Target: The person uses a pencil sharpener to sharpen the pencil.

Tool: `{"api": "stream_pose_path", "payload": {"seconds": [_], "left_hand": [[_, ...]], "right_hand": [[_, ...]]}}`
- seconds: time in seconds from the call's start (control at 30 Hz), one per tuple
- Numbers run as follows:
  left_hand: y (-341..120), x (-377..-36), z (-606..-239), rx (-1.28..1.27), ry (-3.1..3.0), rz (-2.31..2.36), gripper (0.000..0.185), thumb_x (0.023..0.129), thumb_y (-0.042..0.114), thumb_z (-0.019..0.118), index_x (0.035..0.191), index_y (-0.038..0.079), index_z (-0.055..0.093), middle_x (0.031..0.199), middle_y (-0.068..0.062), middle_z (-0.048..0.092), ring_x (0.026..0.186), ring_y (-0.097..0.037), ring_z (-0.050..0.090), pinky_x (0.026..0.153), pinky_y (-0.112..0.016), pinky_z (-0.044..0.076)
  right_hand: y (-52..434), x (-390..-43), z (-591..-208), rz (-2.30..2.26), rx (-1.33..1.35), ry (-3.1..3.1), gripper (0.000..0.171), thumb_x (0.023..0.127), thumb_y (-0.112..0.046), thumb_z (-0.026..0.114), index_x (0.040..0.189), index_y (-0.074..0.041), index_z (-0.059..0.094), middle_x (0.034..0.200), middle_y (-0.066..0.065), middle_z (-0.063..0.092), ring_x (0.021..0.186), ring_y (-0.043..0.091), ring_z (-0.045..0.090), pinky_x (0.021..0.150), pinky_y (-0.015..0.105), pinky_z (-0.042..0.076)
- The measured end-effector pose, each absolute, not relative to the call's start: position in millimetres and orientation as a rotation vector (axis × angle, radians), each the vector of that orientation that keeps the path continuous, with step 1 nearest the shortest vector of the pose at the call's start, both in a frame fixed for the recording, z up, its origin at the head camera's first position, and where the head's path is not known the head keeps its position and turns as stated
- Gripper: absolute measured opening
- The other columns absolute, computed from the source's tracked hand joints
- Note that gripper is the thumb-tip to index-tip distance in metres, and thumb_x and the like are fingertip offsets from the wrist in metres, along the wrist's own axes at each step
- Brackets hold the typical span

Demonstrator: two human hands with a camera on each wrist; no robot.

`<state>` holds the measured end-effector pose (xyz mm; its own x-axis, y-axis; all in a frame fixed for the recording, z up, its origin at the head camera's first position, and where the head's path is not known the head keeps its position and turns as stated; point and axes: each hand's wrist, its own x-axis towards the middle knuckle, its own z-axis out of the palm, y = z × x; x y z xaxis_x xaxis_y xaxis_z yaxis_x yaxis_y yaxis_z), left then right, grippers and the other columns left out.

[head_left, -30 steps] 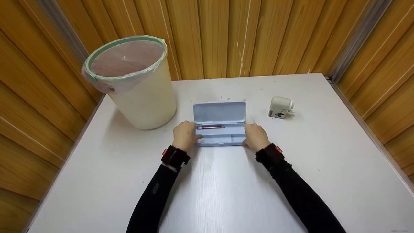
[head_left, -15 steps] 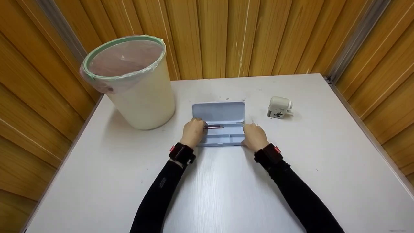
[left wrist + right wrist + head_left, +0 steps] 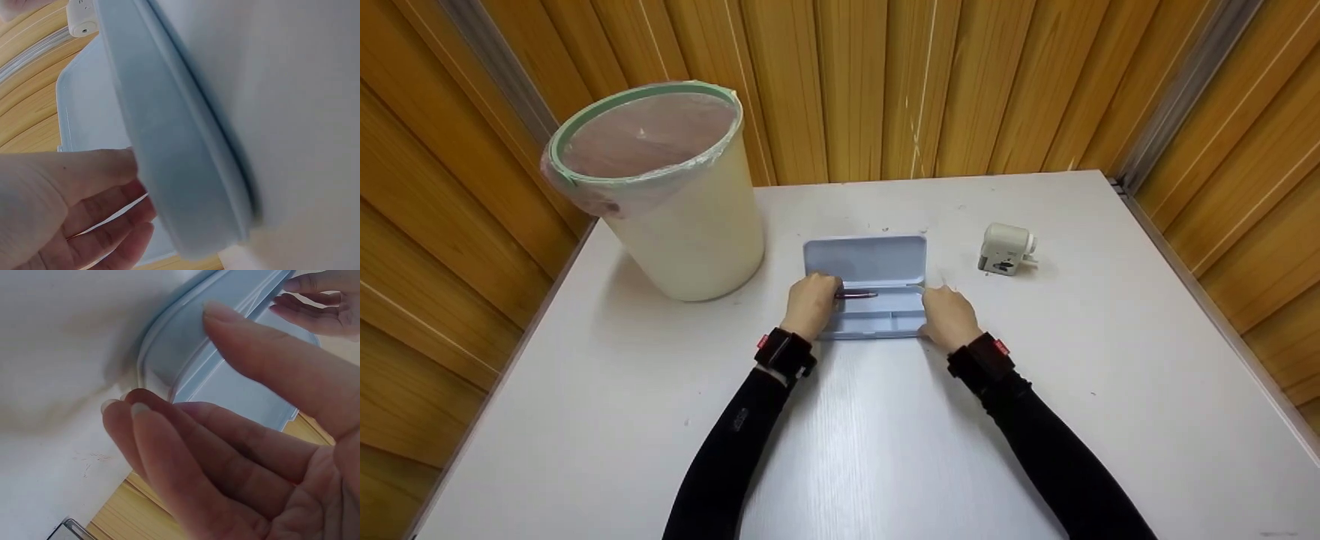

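Observation:
A light blue pencil case [image 3: 870, 322] lies with its lid [image 3: 866, 259] raised at the back. Inside its rear compartment is a dark red pen [image 3: 861, 294]. My left hand [image 3: 812, 304] reaches over the left part of the case and pinches the pen's left end; in the left wrist view its fingertips are hidden behind the case wall [image 3: 174, 146]. At the right end, my right hand [image 3: 951, 319] holds the case. The right wrist view shows that thumb [image 3: 270, 351] against the outer wall and the fingers curled by the corner.
A tall cream bin [image 3: 690, 240] with a green rim and plastic liner stands at the left back. To the right of the case sits a small grey device [image 3: 1005, 249] with a white knob, like a pencil sharpener. Wood-patterned walls [image 3: 855, 90] border the white table [image 3: 840, 450].
My left hand has left the case's left edge and shifted right over the pen's left end. My right hand stays at the right end. The case has not visibly moved.

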<state>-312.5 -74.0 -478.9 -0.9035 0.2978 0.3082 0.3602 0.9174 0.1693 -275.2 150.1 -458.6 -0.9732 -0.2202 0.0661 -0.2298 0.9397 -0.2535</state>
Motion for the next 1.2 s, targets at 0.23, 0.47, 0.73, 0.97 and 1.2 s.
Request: {"api": "stream_pose_path", "payload": {"seconds": [0.23, 0.47, 0.73, 0.97, 1.2], "left_hand": [[-72.6, -311.7, -478.3, -0.464, -2.872, -0.359, 0.007, 0.081, 0.006, 0.069, 0.084, 0.005, 0.075, 0.084, -0.014, 0.075, 0.078, -0.033, 0.072, 0.067, -0.047, 0.059], [-72.5, -309.0, -477.3, -0.468, -2.897, -0.272, 0.010, 0.085, 0.004, 0.065, 0.088, 0.006, 0.075, 0.088, -0.014, 0.076, 0.081, -0.033, 0.073, 0.065, -0.047, 0.060], [-72.8, -311.3, -476.5, -0.470, -2.923, -0.386, 0.005, 0.077, 0.013, 0.077, 0.080, 0.009, 0.078, 0.087, -0.010, 0.076, 0.081, -0.031, 0.073, 0.068, -0.045, 0.060], [-72.0, -315.0, -475.5, -0.458, -3.015, -0.373, 0.006, 0.077, 0.011, 0.077, 0.082, 0.007, 0.077, 0.091, -0.013, 0.076, 0.085, -0.033, 0.073, 0.073, -0.045, 0.061], [-70.8, -312.5, -476.3, -0.573, -3.063, -0.181, 0.008, 0.086, 0.001, 0.065, 0.090, 0.002, 0.072, 0.096, -0.017, 0.074, 0.088, -0.035, 0.071, 0.073, -0.047, 0.061]], "right_hand": [[149.9, -275.0, -457.9, 0.404, 0.354, -3.068, 0.038, 0.069, -0.009, 0.086, 0.094, 0.012, 0.066, 0.094, 0.030, 0.070, 0.085, 0.046, 0.070, 0.072, 0.053, 0.058], [150.4, -273.9, -458.8, 0.422, 0.402, -3.029, 0.035, 0.067, -0.006, 0.088, 0.087, 0.012, 0.067, 0.086, 0.028, 0.071, 0.080, 0.043, 0.070, 0.069, 0.051, 0.060], [150.2, -274.7, -457.8, 0.409, 0.375, -3.054, 0.035, 0.069, -0.006, 0.086, 0.092, 0.013, 0.067, 0.091, 0.029, 0.071, 0.084, 0.045, 0.070, 0.072, 0.052, 0.059], [149.6, -274.7, -457.0, 0.401, 0.379, -3.069, 0.037, 0.070, -0.007, 0.086, 0.095, 0.014, 0.067, 0.092, 0.030, 0.071, 0.084, 0.045, 0.070, 0.073, 0.052, 0.059], [150.3, -274.6, -456.8, 0.407, 0.383, -3.065, 0.035, 0.070, -0.005, 0.085, 0.094, 0.013, 0.066, 0.091, 0.029, 0.071, 0.083, 0.045, 0.070, 0.073, 0.052, 0.059]]}}
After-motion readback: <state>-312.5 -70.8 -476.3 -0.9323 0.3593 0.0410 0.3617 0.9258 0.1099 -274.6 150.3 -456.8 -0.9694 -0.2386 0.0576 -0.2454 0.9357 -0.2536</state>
